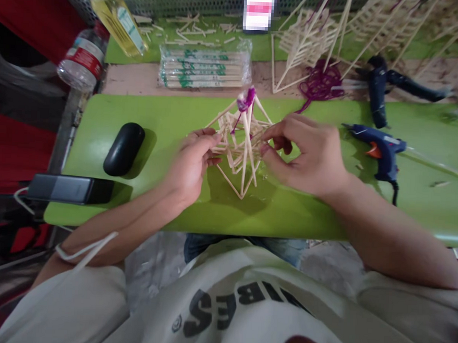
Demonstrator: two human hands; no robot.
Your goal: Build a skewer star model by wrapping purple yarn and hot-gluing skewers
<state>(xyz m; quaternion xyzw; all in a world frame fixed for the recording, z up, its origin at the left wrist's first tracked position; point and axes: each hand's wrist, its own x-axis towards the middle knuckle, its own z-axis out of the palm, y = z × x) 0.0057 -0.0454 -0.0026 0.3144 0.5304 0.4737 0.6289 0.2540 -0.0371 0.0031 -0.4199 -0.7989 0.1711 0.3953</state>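
Observation:
A small frame of pale wooden sticks [246, 142] stands on the green board, with purple material wrapped round its top. At its left side my left hand [193, 162] has fingers and thumb closed on the sticks. My right hand [309, 152] is at the right side, thumb and index finger pinched at the frame's edge. Whether a separate stick lies between those fingertips is too small to tell. One purple thread hangs inside the frame.
Left are a black mouse-shaped object [124, 149], a power bank [71, 189] and bottles [117, 22]. A blue glue gun [385, 148] lies right. Behind are wrapped sticks [205, 68], purple yarn [322, 82], a phone [259, 10], dark tools [377, 92] and more stick structures [310, 38].

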